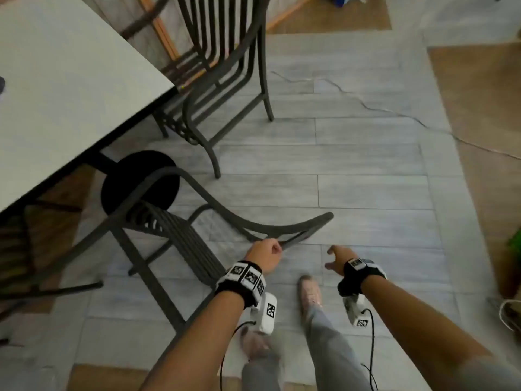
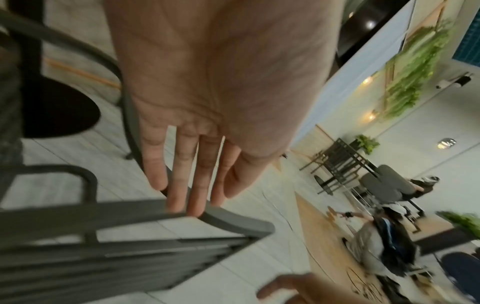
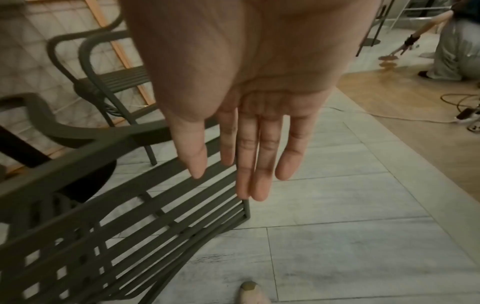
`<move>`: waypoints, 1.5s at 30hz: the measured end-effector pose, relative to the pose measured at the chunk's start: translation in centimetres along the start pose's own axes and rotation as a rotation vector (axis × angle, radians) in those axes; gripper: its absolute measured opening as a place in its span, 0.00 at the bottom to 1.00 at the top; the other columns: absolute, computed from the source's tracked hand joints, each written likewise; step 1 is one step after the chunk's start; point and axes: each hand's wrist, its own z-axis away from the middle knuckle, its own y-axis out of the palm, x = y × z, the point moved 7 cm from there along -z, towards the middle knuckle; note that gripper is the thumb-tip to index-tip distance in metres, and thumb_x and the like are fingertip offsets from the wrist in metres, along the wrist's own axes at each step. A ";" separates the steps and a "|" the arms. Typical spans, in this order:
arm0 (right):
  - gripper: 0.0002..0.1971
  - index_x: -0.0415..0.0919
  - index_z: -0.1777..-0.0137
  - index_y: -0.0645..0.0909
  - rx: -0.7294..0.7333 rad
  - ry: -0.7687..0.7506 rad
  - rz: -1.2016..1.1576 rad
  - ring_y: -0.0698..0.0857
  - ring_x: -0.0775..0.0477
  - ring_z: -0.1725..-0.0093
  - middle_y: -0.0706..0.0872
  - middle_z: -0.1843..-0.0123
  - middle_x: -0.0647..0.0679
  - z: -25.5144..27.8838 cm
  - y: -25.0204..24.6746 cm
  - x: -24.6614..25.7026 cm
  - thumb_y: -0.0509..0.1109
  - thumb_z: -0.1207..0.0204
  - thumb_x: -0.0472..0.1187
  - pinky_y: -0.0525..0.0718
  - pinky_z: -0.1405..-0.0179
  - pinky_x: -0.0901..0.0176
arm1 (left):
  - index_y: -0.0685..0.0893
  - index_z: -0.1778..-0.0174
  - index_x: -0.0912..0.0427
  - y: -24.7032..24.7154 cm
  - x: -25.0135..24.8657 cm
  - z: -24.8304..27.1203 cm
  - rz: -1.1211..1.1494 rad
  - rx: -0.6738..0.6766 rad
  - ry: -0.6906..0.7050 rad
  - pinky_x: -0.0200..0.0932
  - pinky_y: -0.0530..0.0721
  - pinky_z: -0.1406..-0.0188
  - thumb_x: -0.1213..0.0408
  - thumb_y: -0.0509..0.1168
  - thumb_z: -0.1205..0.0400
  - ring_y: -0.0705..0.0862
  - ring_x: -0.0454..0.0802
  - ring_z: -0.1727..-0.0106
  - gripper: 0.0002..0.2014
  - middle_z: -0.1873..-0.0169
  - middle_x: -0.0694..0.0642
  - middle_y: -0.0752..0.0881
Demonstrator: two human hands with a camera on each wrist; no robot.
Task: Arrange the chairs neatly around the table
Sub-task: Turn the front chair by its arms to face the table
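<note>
1 chair (image 1: 180,221) before the table (image 1: 70,88), another (image 1: 225,66) behind it.

One white table (image 1: 70,88), two dark slatted chairs: one near (image 1: 180,235), one far (image 1: 225,66); two hands.

place: café, probably | cues: metal chairs (image 1: 225,60), table (image 1: 70,80), wall plants (image 2: 415,67)

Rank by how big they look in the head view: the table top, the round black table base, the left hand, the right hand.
1. table top
2. round black table base, partly hidden by the near chair
3. left hand and right hand: they look about alike, so I do not rank them.
</note>
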 end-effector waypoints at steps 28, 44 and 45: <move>0.31 0.41 0.23 0.64 0.010 -0.223 -0.341 0.80 0.33 0.31 0.79 0.28 0.36 -10.2 -1.9 -0.2 0.68 0.22 0.51 0.76 0.35 0.47 | 0.89 0.45 0.55 6.5 -7.7 -11.2 0.089 -0.015 -0.202 0.51 0.70 0.31 0.41 0.57 0.18 0.84 0.57 0.37 0.25 0.44 0.57 0.90; 0.39 0.46 0.29 0.74 -0.087 0.117 -0.639 0.83 0.32 0.34 0.82 0.31 0.34 -5.1 -0.8 -0.4 0.58 0.31 0.74 0.80 0.33 0.36 | 0.89 0.55 0.49 -8.6 -2.5 12.0 0.695 -0.291 0.025 0.73 0.77 0.37 0.27 0.59 0.31 0.83 0.68 0.41 0.30 0.56 0.58 0.90; 0.41 0.45 0.28 0.73 -0.093 0.109 -0.651 0.82 0.32 0.34 0.82 0.30 0.34 -5.2 -0.5 -0.3 0.58 0.32 0.75 0.80 0.32 0.35 | 0.90 0.55 0.52 -9.1 -2.0 13.9 0.731 -0.307 0.049 0.72 0.78 0.37 0.32 0.61 0.28 0.84 0.68 0.42 0.27 0.55 0.60 0.91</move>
